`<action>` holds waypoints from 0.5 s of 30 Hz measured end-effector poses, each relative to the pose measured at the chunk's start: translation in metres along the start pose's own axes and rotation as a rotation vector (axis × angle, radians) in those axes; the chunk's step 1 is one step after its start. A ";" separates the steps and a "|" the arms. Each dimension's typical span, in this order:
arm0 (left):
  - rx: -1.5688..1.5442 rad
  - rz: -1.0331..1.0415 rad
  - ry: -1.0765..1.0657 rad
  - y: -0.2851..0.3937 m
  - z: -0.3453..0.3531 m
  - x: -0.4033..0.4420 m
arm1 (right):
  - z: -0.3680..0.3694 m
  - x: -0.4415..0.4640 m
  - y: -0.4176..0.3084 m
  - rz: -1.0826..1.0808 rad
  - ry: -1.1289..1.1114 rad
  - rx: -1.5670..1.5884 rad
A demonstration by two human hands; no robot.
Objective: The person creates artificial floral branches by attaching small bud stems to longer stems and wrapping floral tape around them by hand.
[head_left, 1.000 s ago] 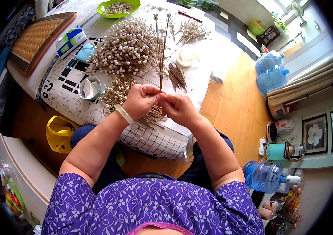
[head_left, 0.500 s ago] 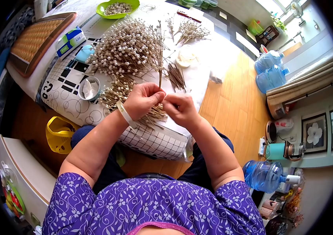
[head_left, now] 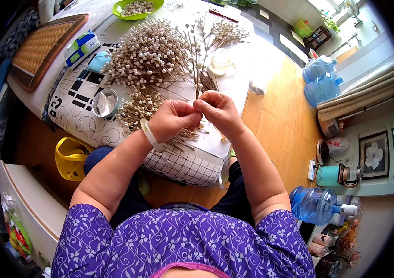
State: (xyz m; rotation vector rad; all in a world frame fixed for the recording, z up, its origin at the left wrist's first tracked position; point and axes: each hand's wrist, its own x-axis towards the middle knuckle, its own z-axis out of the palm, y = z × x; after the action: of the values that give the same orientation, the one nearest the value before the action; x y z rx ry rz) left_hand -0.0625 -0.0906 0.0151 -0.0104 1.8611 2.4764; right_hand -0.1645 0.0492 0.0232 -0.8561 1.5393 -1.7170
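Observation:
My left hand (head_left: 171, 121) and my right hand (head_left: 219, 112) meet at the near edge of the table, their fingers closed around the base of a thin stem bundle (head_left: 197, 60) that stands upright with small buds on top. Just left of it lies a big heap of white-budded stems (head_left: 148, 53). Under and beside my left hand is a second pile of smaller-budded stems (head_left: 139, 105). Short brown sticks (head_left: 209, 82) lie behind my right hand, near a round whitish roll (head_left: 220, 62).
A tin with white tissue (head_left: 106, 103), a tissue pack (head_left: 82, 48) and a green bowl (head_left: 137, 8) of beads are on the table (head_left: 83, 123). More budded stems (head_left: 228, 33) lie at the back. A yellow bag (head_left: 71, 159) hangs low left; water bottles (head_left: 315, 205) stand right.
My right hand has risen and turned at the stem base, its fingertips now above my left hand's. The bundle's tops have shifted right and spread apart.

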 end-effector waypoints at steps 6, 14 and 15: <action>-0.021 -0.003 -0.015 0.004 -0.004 -0.002 | 0.005 0.002 -0.003 0.050 -0.033 0.105; 0.026 0.122 0.210 0.014 -0.009 -0.002 | -0.057 0.025 0.007 -0.092 0.433 -0.304; -0.015 0.163 0.243 0.016 -0.011 -0.002 | -0.077 0.032 0.011 -0.043 0.601 -0.313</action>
State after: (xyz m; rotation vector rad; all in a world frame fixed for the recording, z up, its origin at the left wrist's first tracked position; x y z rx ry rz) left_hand -0.0613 -0.1058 0.0271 -0.1754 2.0078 2.7059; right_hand -0.2454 0.0651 0.0070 -0.5366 2.2430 -1.8988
